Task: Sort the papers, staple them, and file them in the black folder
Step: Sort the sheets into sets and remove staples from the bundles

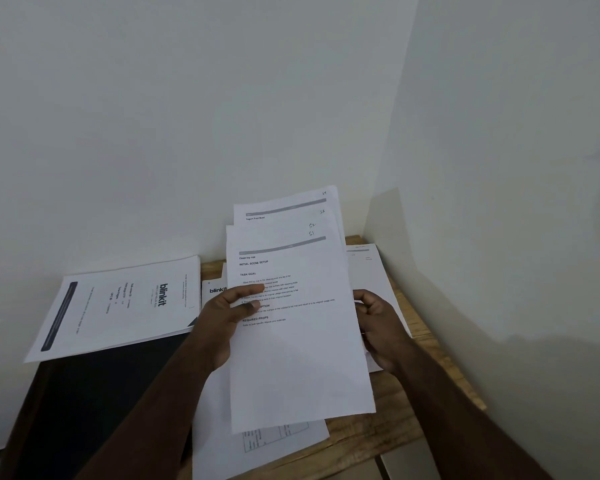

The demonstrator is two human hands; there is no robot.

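I hold a fanned stack of white printed sheets (293,355) upright above the table, their top corners marked S1, S2 and up. My left hand (222,320) grips the stack's left edge, thumb across the front sheet's text. My right hand (378,327) holds the right edge, fingers curled behind the sheets. The black folder (94,400) lies flat at the lower left. On its far end rests a "blinkit" paper bundle (118,306). I see no stapler.
A small wooden table (406,417) fills a corner between two pale walls. More loose sheets (274,441) lie flat under the held stack, and another sheet (374,271) sits at the back right. A second "blinkit" page (215,291) peeks out behind my left hand.
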